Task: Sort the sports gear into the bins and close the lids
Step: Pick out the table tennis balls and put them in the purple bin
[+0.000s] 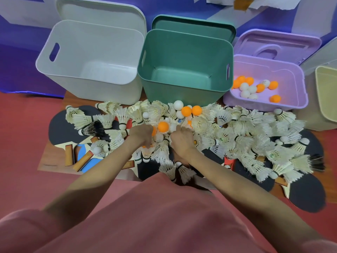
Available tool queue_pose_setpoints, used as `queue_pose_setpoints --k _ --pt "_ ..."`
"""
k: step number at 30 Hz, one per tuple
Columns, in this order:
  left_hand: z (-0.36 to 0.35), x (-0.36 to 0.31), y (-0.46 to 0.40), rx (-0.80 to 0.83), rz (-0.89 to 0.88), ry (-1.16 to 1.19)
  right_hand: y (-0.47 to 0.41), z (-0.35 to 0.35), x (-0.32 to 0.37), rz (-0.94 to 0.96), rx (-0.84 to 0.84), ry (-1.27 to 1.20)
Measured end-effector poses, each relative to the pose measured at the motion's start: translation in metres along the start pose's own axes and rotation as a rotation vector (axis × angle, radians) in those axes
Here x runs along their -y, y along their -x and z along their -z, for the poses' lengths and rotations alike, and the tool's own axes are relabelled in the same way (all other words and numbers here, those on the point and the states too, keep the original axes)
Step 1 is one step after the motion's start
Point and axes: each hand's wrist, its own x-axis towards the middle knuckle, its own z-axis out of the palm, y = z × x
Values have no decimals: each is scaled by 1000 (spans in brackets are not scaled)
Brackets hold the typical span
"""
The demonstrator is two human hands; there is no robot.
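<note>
A heap of white shuttlecocks (242, 136) covers the table, with orange and white ping-pong balls (191, 110) mixed in and black paddles (60, 125) underneath. Behind it stand an empty white bin (60, 70), an empty green bin (184, 94) and a purple bin (299, 99) that holds several balls. My left hand (141, 135) curls down into the heap beside an orange ball (163, 126); an orange ball shows at its fingers. My right hand (182, 138) is curled in the pile too; what its fingers hold is hidden.
Each bin's lid leans behind it: white (102, 13), green (193, 23), purple (277, 42). A cream container (326, 92) stands at the far right. Paddle handles (82, 160) stick out at the front left. My pink clothing fills the foreground.
</note>
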Motion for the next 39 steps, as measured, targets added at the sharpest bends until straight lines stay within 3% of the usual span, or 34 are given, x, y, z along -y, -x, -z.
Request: queue_pose_setpoints --k 10,19,31,34,39 --pt "6 3 4 35 -84 -30 31 2 -41 -101 -213 -300" --pt "45 -18 31 -222 -105 78 62 -4 -88 -248 -415 -514" --pt "143 -201 18 -504 -446 296 78 7 -262 -655 -726 -756" --pt "168 -247 -18 -573 -458 238 61 5 -310 -753 -696 -744" --pt "183 -298 -81 -635 -436 60 32 0 -361 -739 -586 -675"
